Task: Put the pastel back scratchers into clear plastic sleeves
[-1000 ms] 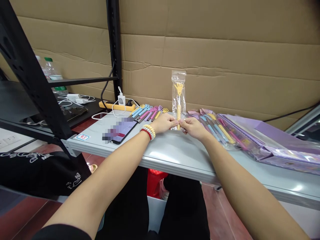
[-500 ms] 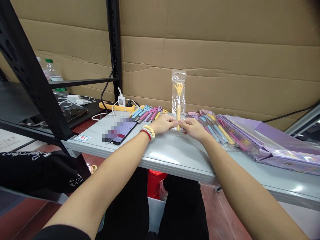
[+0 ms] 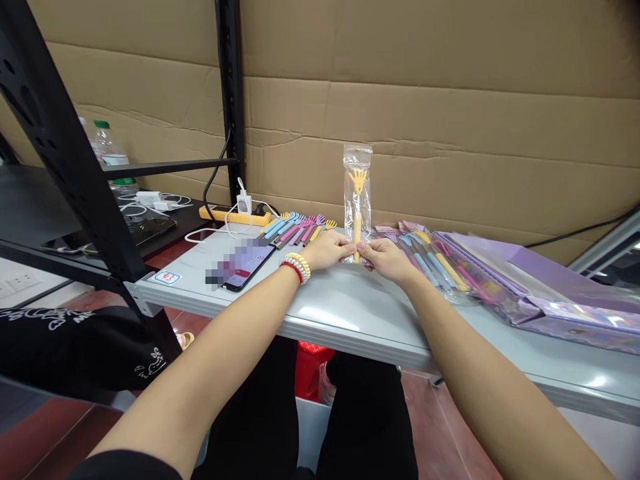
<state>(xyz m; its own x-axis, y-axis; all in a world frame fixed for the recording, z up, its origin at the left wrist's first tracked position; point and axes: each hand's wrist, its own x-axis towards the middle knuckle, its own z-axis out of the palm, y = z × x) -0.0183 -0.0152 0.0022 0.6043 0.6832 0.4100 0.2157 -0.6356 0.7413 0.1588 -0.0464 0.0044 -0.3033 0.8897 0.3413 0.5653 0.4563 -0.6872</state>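
A yellow back scratcher (image 3: 357, 181) with a hand-shaped head stands upright inside a clear plastic bag (image 3: 358, 155) above the grey table (image 3: 320, 300). My left hand (image 3: 327, 249) pinches the lower left side of the bag, and my right hand (image 3: 387, 259) pinches its lower right side, both at the handle end. To the left lies a row of several unwrapped back scratchers (image 3: 300, 228) in yellow, blue, pink and purple. Beside my right hand, several bagged back scratchers (image 3: 435, 260) rest in a pile.
A phone (image 3: 245, 265) lies on the table's left part, near a yellow power strip (image 3: 235, 214) with a white charger (image 3: 244, 202). At right sits an open purple box (image 3: 530, 270). Black shelving (image 3: 65, 147) with bottles stands left; a cardboard wall (image 3: 425, 113) closes the back.
Both hands keep the bagged back scratcher in the same upright position. The whole view has shifted very slightly; nothing was let go or picked up.
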